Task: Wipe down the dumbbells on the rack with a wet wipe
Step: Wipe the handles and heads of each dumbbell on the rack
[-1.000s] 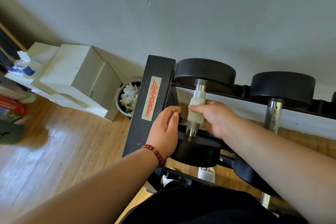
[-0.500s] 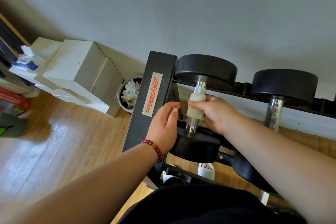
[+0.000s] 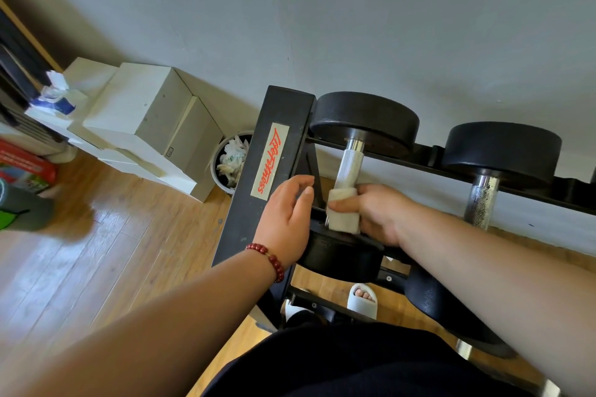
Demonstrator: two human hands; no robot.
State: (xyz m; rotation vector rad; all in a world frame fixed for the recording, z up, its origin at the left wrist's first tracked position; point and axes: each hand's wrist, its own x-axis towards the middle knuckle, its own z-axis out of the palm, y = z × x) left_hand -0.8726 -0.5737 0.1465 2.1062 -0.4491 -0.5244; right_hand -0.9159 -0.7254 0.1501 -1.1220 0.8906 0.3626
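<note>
Knurled handle (image 3: 350,164) bare above wet wipe (image 3: 343,214); rack upright (image 3: 258,151) crowds left side, 2nd dumbbell (image 3: 483,193) well apart right, open gap between them.

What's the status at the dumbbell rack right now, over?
Right hand grips wet wipe round dumbbell handle. Left hand open, holds nothing. Nothing blocking.

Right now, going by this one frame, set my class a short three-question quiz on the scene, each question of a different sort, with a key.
1. Multiple choice: the right hand wraps the wet wipe round the dumbbell handle: A) by the far head, B) by the near head, C) nowhere, the wipe lies on the floor.
2. True or false: the left hand grips the wipe too.
3. Name what stands on the floor between the white boxes and the rack.
Key: 1 B; 2 false, the left hand is open and holds nothing; 3 a bin of crumpled waste.
</note>
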